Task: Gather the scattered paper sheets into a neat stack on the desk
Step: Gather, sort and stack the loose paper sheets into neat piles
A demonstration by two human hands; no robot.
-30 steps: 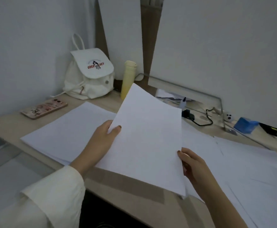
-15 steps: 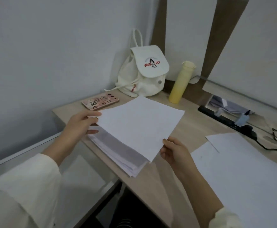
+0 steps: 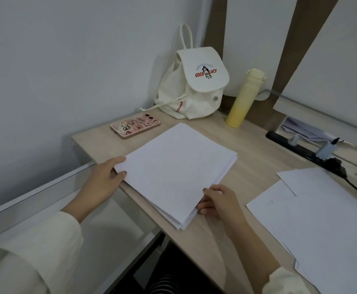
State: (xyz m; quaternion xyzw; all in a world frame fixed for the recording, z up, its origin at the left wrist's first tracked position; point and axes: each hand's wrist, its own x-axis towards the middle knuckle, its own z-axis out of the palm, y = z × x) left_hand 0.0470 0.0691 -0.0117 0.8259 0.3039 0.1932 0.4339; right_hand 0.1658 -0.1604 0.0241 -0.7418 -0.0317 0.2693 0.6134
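Lying on desk (image 3: 247,166), white paper stack (image 3: 173,166), edges fanned, left grip (image 3: 103,177) and right grip (image 3: 222,202) holding corners.

From where I stand, the white backpack (image 3: 194,85) at twelve o'clock reads "GOOD LUCY" in red on its flap. The tiny arched print above it is illegible. At ten o'clock, the pink phone case (image 3: 135,125) says "Hello".

Dim, even indoor light; soft shadows; slight blur, perhaps motion; wide-angle bending at edges.
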